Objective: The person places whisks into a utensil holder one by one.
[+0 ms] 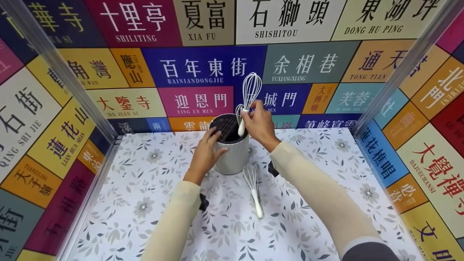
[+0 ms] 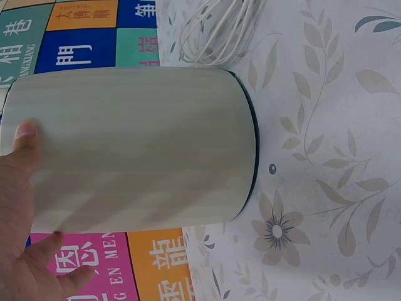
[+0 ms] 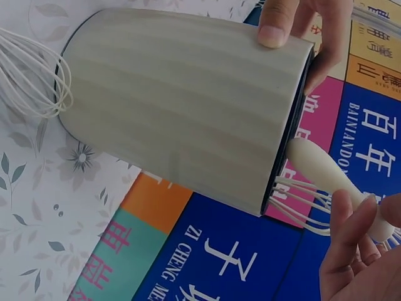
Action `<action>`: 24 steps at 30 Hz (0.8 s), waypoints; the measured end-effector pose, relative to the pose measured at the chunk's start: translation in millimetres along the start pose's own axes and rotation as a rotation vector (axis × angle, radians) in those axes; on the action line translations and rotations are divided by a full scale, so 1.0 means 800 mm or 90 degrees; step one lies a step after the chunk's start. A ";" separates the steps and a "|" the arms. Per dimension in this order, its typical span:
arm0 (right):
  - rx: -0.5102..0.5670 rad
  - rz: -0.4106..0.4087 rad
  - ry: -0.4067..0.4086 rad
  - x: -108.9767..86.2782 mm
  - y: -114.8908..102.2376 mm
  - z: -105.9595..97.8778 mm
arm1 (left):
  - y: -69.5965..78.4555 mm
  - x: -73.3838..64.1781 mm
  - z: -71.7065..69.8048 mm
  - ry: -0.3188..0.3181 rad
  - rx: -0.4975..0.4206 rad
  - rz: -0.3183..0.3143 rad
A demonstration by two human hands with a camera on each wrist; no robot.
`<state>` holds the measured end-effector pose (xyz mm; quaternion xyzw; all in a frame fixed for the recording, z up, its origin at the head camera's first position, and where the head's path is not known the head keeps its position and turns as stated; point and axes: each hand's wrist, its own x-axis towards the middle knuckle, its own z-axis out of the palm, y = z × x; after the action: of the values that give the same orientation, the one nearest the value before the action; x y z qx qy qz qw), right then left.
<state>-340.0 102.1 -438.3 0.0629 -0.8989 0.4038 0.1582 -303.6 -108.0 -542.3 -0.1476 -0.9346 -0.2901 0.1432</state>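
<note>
Beige sleeves (image 1: pixel 308 185) up close, white whisk (image 1: pixel 248 101) held at the canister's (image 1: pixel 231 159) mouth

From where I stand, the right hand (image 1: pixel 260 121) pinches the white whisk, wires up, handle end down at the opening. Wires of a second whisk (image 1: pixel 238 110) poke from the canister; the left hand (image 1: pixel 203 156) grips its rim, thumb on the wall. A third whisk (image 1: pixel 255 199) lies near its base on the floral tabletop (image 1: pixel 125 217). Behind, coloured panels (image 1: pixel 195 70) read SHILITING, XIA FU, SHISHITOU, BAINIANDONGJIE.

right wrist view: held whisk (image 3: pixel 316 163) cut off at right edge, table whisk (image 3: pixel 28 75) at left; container (image 3: pixel 169 113) hides inner whisk's (image 3: pixel 304 207) lower part; left wrist view crops left hand (image 2: pixel 25 235)
</note>
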 end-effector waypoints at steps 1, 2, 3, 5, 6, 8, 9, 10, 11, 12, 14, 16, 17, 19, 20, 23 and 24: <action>-0.001 0.002 0.003 0.001 0.001 0.002 | 0.000 0.000 0.000 -0.001 0.002 -0.001; -0.005 0.003 0.006 0.001 0.002 0.003 | 0.000 0.000 0.000 -0.001 0.003 -0.001; -0.008 0.004 0.009 0.001 0.003 0.005 | 0.000 0.000 0.000 -0.001 0.003 -0.002; -0.014 0.007 0.017 0.001 0.006 0.010 | 0.001 0.000 -0.001 -0.001 0.004 -0.004; -0.017 0.009 0.020 0.001 0.008 0.012 | 0.000 0.000 0.000 -0.001 0.005 -0.005; -0.023 0.012 0.023 -0.001 0.013 0.017 | 0.001 -0.001 0.000 0.001 0.005 -0.005; -0.027 0.012 0.023 -0.002 0.015 0.019 | 0.001 -0.001 0.000 0.003 0.004 -0.004; -0.031 0.011 0.023 -0.003 0.017 0.021 | 0.001 -0.001 0.000 0.004 0.006 -0.004; -0.038 0.010 0.022 -0.004 0.020 0.023 | 0.001 -0.001 0.000 0.005 0.005 -0.004; -0.043 0.007 0.022 -0.005 0.022 0.025 | 0.001 -0.001 0.001 0.005 0.007 -0.003; -0.054 0.001 0.021 -0.006 0.027 0.027 | 0.002 -0.001 0.000 0.004 0.007 -0.004; -0.061 -0.004 0.023 -0.007 0.031 0.029 | 0.003 -0.001 0.000 0.004 0.009 -0.005; -0.063 -0.005 0.024 -0.008 0.032 0.029 | 0.003 -0.001 0.000 0.004 0.009 -0.005; -0.069 -0.008 0.025 -0.009 0.035 0.031 | 0.002 0.000 0.001 0.007 0.008 -0.004; -0.072 -0.008 0.026 -0.010 0.036 0.032 | 0.002 0.000 0.001 0.007 0.009 -0.004; -0.078 -0.006 0.027 -0.012 0.040 0.034 | 0.001 0.001 0.001 0.009 0.010 -0.003; -0.080 -0.003 0.026 -0.013 0.040 0.035 | 0.000 0.001 0.001 0.008 0.011 -0.004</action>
<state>-344.8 102.5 -482.2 0.0470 -0.9188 0.3477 0.1810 -304.3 -107.0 -542.7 -0.1420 -0.9365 -0.2836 0.1494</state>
